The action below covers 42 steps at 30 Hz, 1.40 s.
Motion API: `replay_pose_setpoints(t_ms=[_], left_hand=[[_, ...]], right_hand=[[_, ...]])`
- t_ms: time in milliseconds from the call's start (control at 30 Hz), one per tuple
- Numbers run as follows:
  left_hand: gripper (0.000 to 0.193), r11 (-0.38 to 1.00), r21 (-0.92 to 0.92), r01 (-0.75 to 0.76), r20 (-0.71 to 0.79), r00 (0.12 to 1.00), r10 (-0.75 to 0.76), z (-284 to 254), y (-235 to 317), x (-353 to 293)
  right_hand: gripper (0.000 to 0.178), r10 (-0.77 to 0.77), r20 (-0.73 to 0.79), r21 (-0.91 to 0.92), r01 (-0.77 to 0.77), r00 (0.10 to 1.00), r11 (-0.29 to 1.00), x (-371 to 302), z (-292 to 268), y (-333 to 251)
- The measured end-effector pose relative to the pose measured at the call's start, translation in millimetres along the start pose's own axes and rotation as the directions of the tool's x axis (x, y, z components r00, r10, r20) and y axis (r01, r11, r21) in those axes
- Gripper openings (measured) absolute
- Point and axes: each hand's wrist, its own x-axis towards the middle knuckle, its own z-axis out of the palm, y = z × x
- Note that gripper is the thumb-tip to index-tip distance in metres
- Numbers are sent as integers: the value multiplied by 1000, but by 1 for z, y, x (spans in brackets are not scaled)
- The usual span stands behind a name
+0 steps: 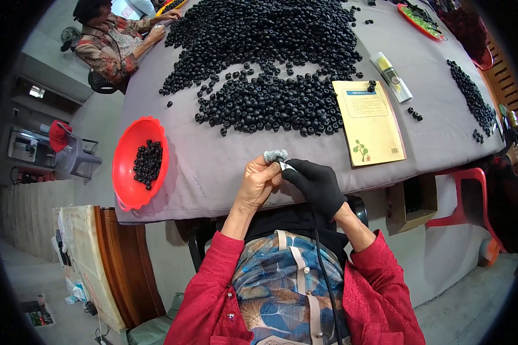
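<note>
Both my hands meet in front of me over the near edge of the table. My left hand [260,179] is bare, its fingers closed in a pinch. A speckled grey-green wrap [274,155] shows at its fingertips. My right hand [317,185] wears a black glove and is closed on a small whitish, pointed piece [287,166], its kind unclear. Something small and dark shows between the fingertips, too hidden to name. Beyond my hands lies a heap of small round black bead-like pieces [276,106], many with a hole.
A red bowl [125,172] holding black pieces stands at left. At right lie a yellow booklet [374,135] and a white tube-shaped package [391,75]. A larger black heap [270,34] covers the far table. Another person [112,43] sits far left. A red chair [463,198] stands right.
</note>
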Motion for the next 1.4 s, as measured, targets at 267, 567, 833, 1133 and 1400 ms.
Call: replay_pose_setpoints(t_ms=[267,567,833,1133,1400], left_hand=[[12,999,-47,27,33,999,-26,-1,1,0],[12,998,-64,17,54,998,-13,-5,-1,2],[16,995,-98,33,87,996,-25,-6,-1,2],[21,996,-72,58,112,992,-50,-13,-2,1],[24,1000,4,1,109,994,-1,-9,-3,1]], right_hand=[[26,-4,-3,-59,4,1000,998,0,-2,-4],[26,17,6,-58,-17,1000,998,1,-2,-6],[27,22,10,-54,-21,1000,998,1,-3,-6],[25,63,0,-65,-63,998,996,1,-1,-8],[22,-20,-45,-83,16,999,996,4,0,3]])
